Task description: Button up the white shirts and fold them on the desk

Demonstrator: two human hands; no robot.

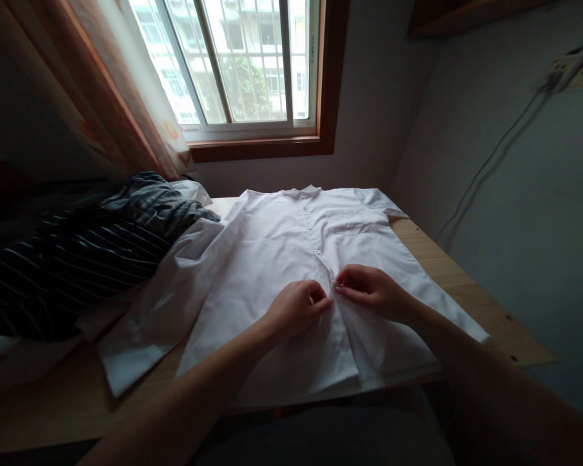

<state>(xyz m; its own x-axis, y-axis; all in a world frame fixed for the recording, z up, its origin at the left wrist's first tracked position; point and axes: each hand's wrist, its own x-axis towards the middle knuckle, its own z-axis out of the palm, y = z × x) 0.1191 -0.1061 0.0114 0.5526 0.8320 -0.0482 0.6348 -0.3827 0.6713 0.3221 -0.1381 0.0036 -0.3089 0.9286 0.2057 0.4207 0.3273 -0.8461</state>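
A white button-up shirt [267,252] lies face up across the wooden table, its collar toward the window and its hem toward me. Buttons run down the front, and the lower part of the opening is parted. My left hand [298,307] pinches the left front edge of the shirt, thumb and finger together. Just to its right, my right hand [372,291] pinches the other front edge slightly higher up. The two hands nearly meet at the opening. Any button between the fingertips is too small to make out.
Dark striped clothes [92,259] are heaped on the left, beside the shirt's sleeve. The wooden table [466,291] ends at a slanting right edge near the wall. Behind it are a window [243,71] and an orange curtain [97,84]. A cable [486,165] hangs from a wall socket.
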